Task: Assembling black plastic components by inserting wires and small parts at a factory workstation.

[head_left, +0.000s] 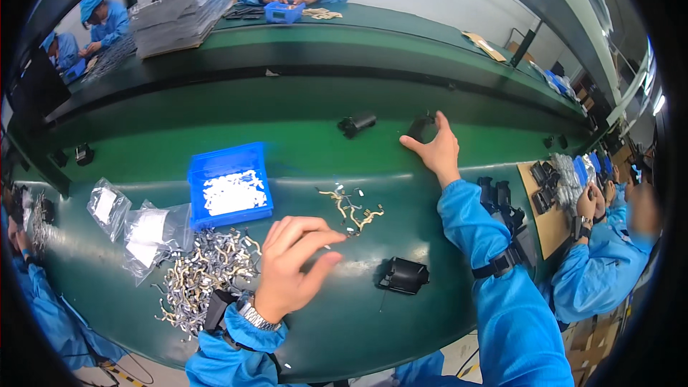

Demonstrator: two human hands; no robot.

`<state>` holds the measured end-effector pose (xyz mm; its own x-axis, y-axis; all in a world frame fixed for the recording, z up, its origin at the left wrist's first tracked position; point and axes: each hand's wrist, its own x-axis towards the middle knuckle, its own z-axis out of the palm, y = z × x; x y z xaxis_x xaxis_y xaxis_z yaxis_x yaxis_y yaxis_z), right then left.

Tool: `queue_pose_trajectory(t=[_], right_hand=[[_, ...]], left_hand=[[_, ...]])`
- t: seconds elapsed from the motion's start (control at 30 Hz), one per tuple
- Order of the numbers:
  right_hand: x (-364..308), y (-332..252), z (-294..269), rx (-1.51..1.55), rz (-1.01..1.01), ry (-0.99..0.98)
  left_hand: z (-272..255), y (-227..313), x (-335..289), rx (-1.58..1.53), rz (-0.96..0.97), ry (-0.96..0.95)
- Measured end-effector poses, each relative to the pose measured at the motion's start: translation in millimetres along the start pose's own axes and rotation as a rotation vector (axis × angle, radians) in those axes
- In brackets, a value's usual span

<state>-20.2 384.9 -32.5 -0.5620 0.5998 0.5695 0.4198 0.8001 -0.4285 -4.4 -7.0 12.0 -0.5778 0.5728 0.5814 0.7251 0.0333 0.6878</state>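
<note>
My left hand (295,261) is over the near table, fingers bent. A small white piece (327,247) shows between its thumb and forefinger. Just beyond lie several loose short wire connectors (351,209), tan and dark with white ends. My right hand (438,150) reaches out over the green far strip, thumb and forefinger spread around a black plastic part (419,127); I cannot tell how firmly they touch it. Left of it lies a second black part (357,125). Another black plastic housing (405,275) rests on the table between my forearms.
A blue bin (229,149) of white pieces stands at left, beside clear bags (147,233) and a heap of wire connectors (204,276). More black parts (502,197) lie by my right forearm. A co-worker's hands (591,201) are at right; another person works opposite, behind a raised ledge.
</note>
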Motion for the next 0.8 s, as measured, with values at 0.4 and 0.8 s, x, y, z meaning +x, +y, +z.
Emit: queue_pose_trajectory(t=[0.4,0.8], right_hand=[[-80.3,-43.2,-76.8,0.609,-0.447,-0.72],[-113.4,-65.4,-128.8,0.8,-0.533,-0.509]], left_hand=[[1.8,-0.4,3.1,0.122,0.055,-0.038],[48.7,30.9,19.1,-0.014,-0.279,-0.05]])
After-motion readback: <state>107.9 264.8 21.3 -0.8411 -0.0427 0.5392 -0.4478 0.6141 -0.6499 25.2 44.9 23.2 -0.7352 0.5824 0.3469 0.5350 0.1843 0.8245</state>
